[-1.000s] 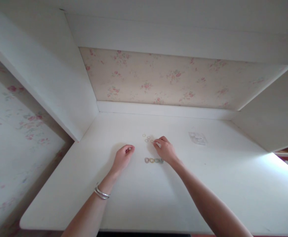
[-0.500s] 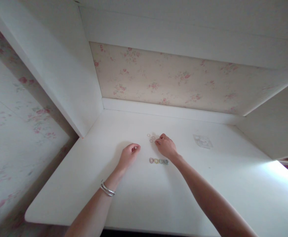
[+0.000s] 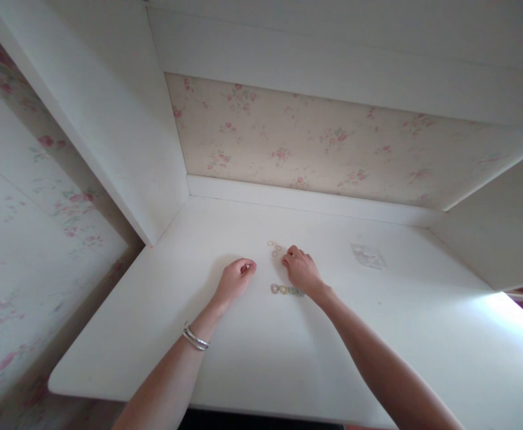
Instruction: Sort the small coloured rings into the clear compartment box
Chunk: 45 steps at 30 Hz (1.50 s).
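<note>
My right hand (image 3: 302,269) rests on the white desk (image 3: 261,352), fingertips pinched at a small cluster of pale thin rings (image 3: 274,248); whether a ring is held is too small to tell. Just below the hand lies a short row of thicker coloured rings (image 3: 283,290), pink, yellow and green-blue, its right end hidden under my wrist. My left hand (image 3: 236,278) lies loosely curled on the desk to the left of the row, apart from the rings, with nothing visible in it. Silver bangles (image 3: 195,338) circle my left wrist.
A small clear plastic bag (image 3: 367,255) lies on the desk to the right. White side panels wall the desk on the left (image 3: 122,131) and right (image 3: 498,233), with a shelf overhead and floral wallpaper (image 3: 315,143) behind. The desk's front edge runs close to me.
The view shifted slightly. My right hand drew a little toward me, now covering the right end of the coloured row. My left hand stayed curled in place.
</note>
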Motion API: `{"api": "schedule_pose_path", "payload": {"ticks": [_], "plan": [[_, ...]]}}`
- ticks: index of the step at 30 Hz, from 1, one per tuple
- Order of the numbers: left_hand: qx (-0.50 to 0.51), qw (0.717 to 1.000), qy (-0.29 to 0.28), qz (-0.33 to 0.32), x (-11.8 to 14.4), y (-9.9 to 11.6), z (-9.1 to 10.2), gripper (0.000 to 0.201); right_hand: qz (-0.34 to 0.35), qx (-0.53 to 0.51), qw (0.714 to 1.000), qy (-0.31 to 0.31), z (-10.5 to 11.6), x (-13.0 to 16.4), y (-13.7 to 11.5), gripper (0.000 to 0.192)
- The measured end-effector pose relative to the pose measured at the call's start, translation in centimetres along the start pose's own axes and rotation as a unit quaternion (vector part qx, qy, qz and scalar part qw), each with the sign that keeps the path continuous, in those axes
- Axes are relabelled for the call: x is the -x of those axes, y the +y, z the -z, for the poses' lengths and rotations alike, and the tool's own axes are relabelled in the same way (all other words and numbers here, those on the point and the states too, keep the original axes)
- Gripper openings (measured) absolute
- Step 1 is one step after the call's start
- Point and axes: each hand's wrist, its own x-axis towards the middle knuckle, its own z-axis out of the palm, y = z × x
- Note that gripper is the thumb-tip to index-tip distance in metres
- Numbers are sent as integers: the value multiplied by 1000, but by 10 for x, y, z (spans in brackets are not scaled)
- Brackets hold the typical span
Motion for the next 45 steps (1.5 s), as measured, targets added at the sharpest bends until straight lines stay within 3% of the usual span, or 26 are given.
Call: {"api": "schedule_pose_path", "payload": {"ticks": [8,21,30,36,45], "plan": [[2,1000,-7,-4,0,-2,-1,29,2,-61,997,49,2,15,10,24],[-16,1000,-23,-11,-1,-6,-2,30,28,-90,996,-3,-3,7,9,20],[-18,999,-30,-5,-1,-3,-1,29,76,-151,983,69,14,42,5,19],[-15,999,-35,-16,1,-1,0,30,91,-144,984,47,11,66,-1,21],[-29,999,-32,-17,1,-1,0,30,112,-149,982,38,11,69,-3,22]]}}
